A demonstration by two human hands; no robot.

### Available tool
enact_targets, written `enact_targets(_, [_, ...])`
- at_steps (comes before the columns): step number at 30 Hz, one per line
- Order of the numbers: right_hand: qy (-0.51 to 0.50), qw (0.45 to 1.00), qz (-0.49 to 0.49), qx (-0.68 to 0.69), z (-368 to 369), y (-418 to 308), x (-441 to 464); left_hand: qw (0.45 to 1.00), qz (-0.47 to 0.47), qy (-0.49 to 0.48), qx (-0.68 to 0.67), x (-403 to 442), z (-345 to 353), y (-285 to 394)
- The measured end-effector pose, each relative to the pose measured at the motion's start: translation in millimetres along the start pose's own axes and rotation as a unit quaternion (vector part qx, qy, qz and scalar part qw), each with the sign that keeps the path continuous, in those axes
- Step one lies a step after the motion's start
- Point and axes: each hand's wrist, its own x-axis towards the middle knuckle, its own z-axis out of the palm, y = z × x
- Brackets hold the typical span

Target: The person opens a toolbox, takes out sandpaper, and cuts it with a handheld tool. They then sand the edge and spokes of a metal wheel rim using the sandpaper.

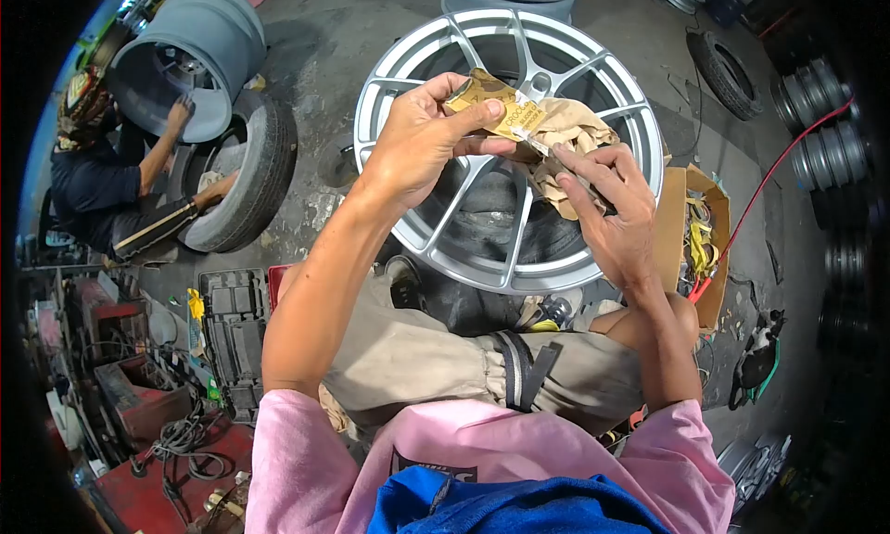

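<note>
Above a silver multi-spoke wheel rim (505, 256), my left hand (422, 135) grips a gold-brown printed sheet (505, 112) between thumb and fingers. It looks like folded sandpaper, with dark lettering. My right hand (612, 196) has its thumb and fingers closed on a crumpled beige sheet (570, 126), cloth or paper, right beside the printed sheet's edge. The two sheets touch or overlap; which lies in front is partly hidden by the fingers. The rim lies face up in front of my knees, over a dark tire (487, 214).
At left a co-worker (102, 177) sits by a grey wheel barrel (190, 57) and a tire (264, 182). An open cardboard box (714, 302) stands right, near a red hose (756, 196) and a cat (756, 358). A black tool case (236, 335) and red machines (120, 395) lie lower left.
</note>
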Motion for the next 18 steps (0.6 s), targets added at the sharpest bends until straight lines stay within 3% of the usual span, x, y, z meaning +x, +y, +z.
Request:
enact_targets(11, [-0.057, 0.997, 0.044, 0.016, -8, 7, 0, 0.998, 0.045, 0.017, 0.034, -1, -10, 4])
enact_targets(14, [-0.074, 0.992, 0.080, 0.066, -12, 8, 0, 0.997, 0.053, 0.010, 0.052, -3, -10, 8])
enact_targets(16, [-0.121, 0.958, 0.146, 0.217, -16, 5, 1, 0.998, 0.049, -0.007, 0.048, -4, -6, 5])
enact_targets(18, [-0.123, 0.939, 0.198, 0.253, -12, 3, -1, 0.998, 0.036, -0.026, 0.033, -6, 1, 3])
